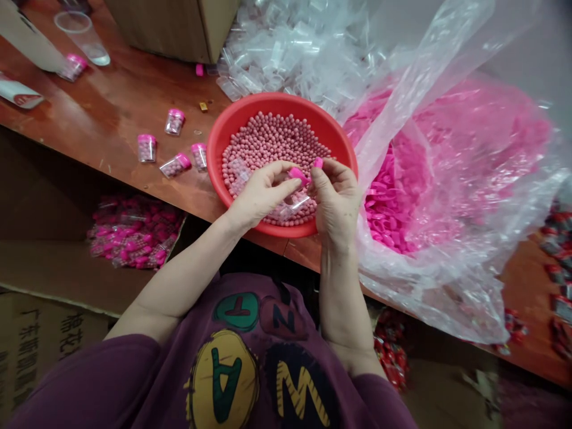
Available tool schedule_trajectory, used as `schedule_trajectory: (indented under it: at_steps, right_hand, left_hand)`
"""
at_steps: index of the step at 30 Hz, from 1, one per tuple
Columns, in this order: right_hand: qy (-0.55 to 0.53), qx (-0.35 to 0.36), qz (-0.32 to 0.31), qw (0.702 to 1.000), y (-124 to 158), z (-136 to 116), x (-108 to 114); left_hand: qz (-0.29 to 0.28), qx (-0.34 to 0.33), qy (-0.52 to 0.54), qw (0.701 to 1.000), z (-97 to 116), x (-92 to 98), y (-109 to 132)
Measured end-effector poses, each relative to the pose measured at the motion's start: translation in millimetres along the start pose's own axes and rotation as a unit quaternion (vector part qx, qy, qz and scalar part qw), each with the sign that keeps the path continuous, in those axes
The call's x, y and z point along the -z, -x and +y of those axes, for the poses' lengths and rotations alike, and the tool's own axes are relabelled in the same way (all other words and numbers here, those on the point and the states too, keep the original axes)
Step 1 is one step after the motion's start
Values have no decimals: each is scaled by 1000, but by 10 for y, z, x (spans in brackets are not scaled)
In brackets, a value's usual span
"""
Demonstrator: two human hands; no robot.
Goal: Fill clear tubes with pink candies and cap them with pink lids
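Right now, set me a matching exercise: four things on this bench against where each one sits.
Things:
1. red bowl
2. pink caps
3. filled vials
4. clear cup

Places:
A. far left corner of the table
B. inside the big clear bag at right
C. loose on the wood left of the bowl
D. under both hands, full of pink balls

Pairs: 1-D, 2-B, 3-C, 4-A

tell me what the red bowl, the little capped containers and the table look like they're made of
Red bowl: likely plastic, smooth with a soft sheen. Capped containers: clear plastic, see-through, with glossy pink caps. Table: seemingly wood, reddish-brown, worn and scuffed.
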State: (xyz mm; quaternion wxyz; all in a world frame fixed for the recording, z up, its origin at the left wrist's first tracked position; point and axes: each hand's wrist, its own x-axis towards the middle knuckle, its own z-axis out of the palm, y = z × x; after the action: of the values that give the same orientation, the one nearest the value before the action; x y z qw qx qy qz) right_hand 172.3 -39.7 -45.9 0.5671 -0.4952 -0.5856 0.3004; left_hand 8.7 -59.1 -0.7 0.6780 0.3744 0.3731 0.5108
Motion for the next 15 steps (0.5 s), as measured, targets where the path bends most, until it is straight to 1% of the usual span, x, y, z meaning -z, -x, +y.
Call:
schedule_trajectory:
  at_steps: [2, 5, 6, 8, 9, 11, 13, 15]
  right_hand:
    - [30, 27, -36, 999, 28, -170, 31]
    - [114, 112, -104, 982, 80, -365, 91]
    - [147, 137, -125, 972, 95, -389, 98]
    - [217, 162, -151, 951, 124, -370, 73]
    - [249, 169, -150, 942, 137, -334, 40]
    - [288, 186, -124, 931, 157, -238, -52]
    - [299, 206, -92, 927, 165, -152, -143]
    - [300, 222, -76, 925, 162, -109, -197]
  left_hand:
    - [2, -7, -10, 1000, -5, 2, -4]
    - [28, -4, 5, 1000, -3, -4, -19]
    - [39, 1, 11, 999, -3, -10, -25]
    - [59, 8, 16, 998, -6, -22, -39]
    - [68, 9, 15, 998, -9, -29, -48]
    - [85, 8, 14, 996, -17, -40, -64]
    - [94, 9, 12, 996, -21, -45, -75]
    - [89, 14, 9, 996, -20, -44, -75]
